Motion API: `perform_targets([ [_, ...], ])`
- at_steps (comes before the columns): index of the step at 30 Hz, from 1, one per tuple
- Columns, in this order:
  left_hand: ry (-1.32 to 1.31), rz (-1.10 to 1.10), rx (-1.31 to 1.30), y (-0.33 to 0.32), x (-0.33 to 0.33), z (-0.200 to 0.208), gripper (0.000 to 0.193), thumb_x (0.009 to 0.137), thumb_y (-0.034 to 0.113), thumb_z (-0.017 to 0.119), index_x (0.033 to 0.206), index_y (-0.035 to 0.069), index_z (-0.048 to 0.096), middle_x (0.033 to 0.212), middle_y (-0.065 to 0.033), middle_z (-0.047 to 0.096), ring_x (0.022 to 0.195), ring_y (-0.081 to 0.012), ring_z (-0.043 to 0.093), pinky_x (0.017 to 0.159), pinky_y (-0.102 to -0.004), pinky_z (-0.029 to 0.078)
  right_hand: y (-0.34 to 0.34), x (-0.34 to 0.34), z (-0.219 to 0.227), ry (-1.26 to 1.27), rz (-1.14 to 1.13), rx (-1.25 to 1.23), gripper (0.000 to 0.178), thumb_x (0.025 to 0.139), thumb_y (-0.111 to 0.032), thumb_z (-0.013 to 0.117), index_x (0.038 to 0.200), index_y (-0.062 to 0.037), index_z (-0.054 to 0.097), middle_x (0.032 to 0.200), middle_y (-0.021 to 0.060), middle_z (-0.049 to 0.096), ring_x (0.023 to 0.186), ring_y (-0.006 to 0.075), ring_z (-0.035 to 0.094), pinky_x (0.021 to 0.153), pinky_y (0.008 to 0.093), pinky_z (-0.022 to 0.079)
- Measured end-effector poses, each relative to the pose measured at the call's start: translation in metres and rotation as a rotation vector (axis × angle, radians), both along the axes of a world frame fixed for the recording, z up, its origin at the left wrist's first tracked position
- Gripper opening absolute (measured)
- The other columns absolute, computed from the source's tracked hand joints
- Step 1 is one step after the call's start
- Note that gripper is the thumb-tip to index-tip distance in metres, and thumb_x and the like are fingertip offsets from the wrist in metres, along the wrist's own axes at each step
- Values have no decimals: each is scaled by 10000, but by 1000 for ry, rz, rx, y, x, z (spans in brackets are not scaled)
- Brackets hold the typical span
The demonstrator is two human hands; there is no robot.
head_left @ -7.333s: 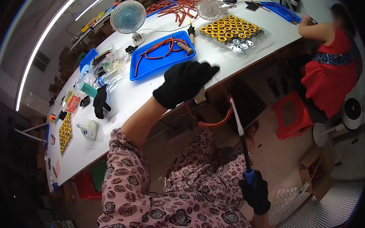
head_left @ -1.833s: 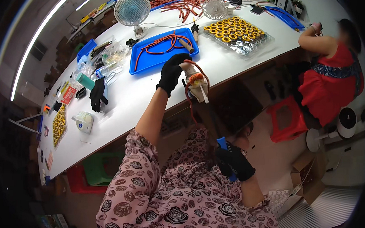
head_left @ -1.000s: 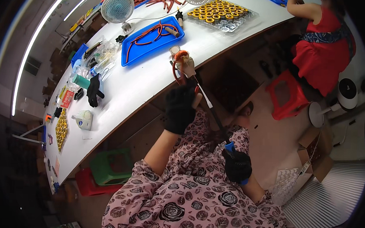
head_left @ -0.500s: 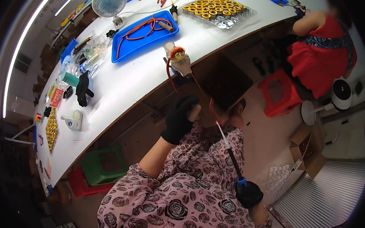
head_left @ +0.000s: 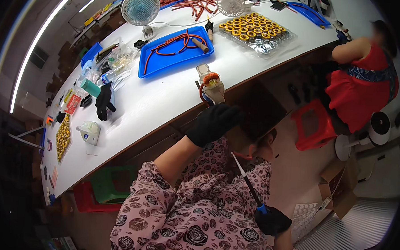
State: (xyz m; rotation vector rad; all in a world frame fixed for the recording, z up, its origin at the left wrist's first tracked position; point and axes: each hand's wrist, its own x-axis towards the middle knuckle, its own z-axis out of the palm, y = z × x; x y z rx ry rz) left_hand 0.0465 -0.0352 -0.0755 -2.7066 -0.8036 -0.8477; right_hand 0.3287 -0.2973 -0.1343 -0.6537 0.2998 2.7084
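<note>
In my black-gloved right hand is a slender rod-shaped tool with a blue-and-black grip and a pale, thin shaft pointing up and left. By its tip shows a reddish wire-like strand; whether it is caught on the tip I cannot make out. My left hand, also black-gloved, reaches just below the table edge with its back toward me; the fingers are dark and hard to make out. Above it, a ring-shaped coil wound with copper-coloured wire sits on a pale holder at the edge.
On the white table are a blue tray with red-brown wires, a pack of yellow rings, two fans, and a black glove. A person in red sits at the right near a red stool.
My left hand has moved up and right, closer to the coil holder. The reddish strand has shifted near the tool's tip. The whole view has shifted, showing more of the table's far side.
</note>
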Motion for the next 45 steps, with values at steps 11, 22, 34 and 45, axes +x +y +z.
perform_targets([
  [11, -74, -114, -63, 2, -3, 35, 349, 721, 147, 630, 1068, 121, 618, 1072, -70, 603, 870, -238, 607, 681, -334, 503, 13, 19, 33, 25, -519, 550, 242, 846, -208, 514, 974, -7, 473, 563, 42, 422, 332, 138, 355, 304, 262, 264],
  [22, -1070, 75, -307, 129, -38, 166, 224, 804, 162, 648, 966, 20, 589, 688, -46, 623, 460, -83, 498, 422, -227, 384, 100, -29, 55, -456, -177, 631, 166, 855, -109, 567, 992, -55, 491, 590, -2, 478, 411, 103, 447, 363, 244, 359],
  [34, -1328, 23, -1293, 229, -98, 5, 165, 806, 124, 612, 927, 15, 588, 711, -51, 565, 564, -111, 481, 486, -219, 362, 165, -93, 62, -582, -3, 876, 144, 859, -195, 578, 916, -90, 497, 580, -9, 487, 426, 82, 450, 393, 230, 366],
  [45, -1220, 134, -1363, 208, -77, -11, 299, 771, 140, 678, 1019, -5, 593, 874, -77, 604, 754, -156, 585, 684, -262, 480, 151, -89, 70, -533, -81, 820, 152, 863, -202, 582, 926, -107, 482, 573, -11, 466, 402, 85, 429, 356, 222, 327],
])
